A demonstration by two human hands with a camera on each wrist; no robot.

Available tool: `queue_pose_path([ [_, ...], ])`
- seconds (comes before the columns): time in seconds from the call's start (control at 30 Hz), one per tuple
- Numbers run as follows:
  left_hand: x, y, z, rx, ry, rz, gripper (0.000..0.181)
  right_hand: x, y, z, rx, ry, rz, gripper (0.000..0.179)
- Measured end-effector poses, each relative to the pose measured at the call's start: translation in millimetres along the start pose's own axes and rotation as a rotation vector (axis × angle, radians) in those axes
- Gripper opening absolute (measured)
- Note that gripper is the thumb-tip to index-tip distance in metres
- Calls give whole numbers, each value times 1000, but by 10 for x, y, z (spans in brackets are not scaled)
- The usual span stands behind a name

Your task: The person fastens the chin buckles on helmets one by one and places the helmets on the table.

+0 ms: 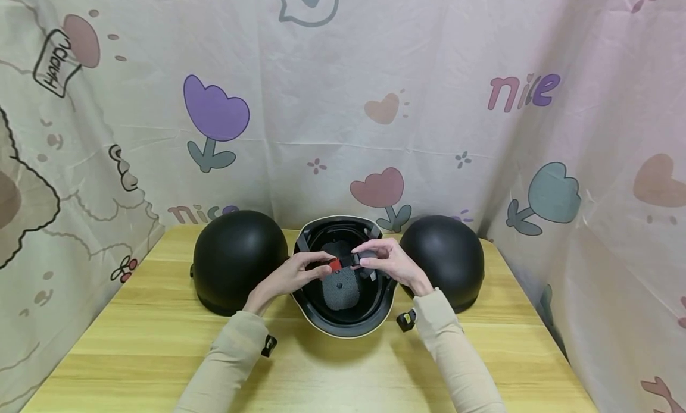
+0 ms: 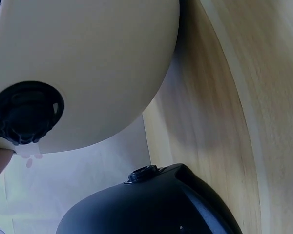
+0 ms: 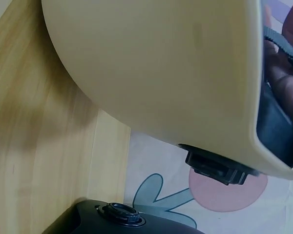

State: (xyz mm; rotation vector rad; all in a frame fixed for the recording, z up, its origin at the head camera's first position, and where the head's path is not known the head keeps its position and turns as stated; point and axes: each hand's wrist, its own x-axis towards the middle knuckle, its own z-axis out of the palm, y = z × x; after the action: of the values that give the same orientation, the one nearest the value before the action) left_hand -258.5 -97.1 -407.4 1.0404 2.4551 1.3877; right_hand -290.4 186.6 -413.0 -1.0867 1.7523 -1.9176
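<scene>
A beige helmet [image 1: 343,329] lies upside down on the table, its black inside and grey padding [image 1: 340,293] facing up. Over its opening, my left hand [image 1: 292,275] pinches a red buckle piece [image 1: 334,265] between thumb and fingers. Just to the right, my right hand [image 1: 395,262] pinches the dark buckle end [image 1: 356,259] of the chin strap. The two parts are close together; whether they are joined I cannot tell. A grey strap [image 3: 279,43] runs by the right fingers in the right wrist view. In the left wrist view the helmet's shell hides most of the left hand.
One black helmet [image 1: 239,261] stands dome up left of the beige one, another [image 1: 445,261] on its right. All sit on a wooden table [image 1: 332,380] before a patterned curtain [image 1: 321,103]. A round black knob [image 2: 27,112] protrudes from the beige shell's side.
</scene>
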Motion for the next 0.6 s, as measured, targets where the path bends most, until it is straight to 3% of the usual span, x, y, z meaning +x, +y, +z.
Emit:
queue_pose_path([
  [0.23, -10, -25, 7, 0, -6, -17, 40, 14, 59, 21, -76, 27, 21, 31],
  [0.6, -47, -94, 10, -42, 32, 44, 33, 65, 160, 151, -58, 85, -7, 28],
])
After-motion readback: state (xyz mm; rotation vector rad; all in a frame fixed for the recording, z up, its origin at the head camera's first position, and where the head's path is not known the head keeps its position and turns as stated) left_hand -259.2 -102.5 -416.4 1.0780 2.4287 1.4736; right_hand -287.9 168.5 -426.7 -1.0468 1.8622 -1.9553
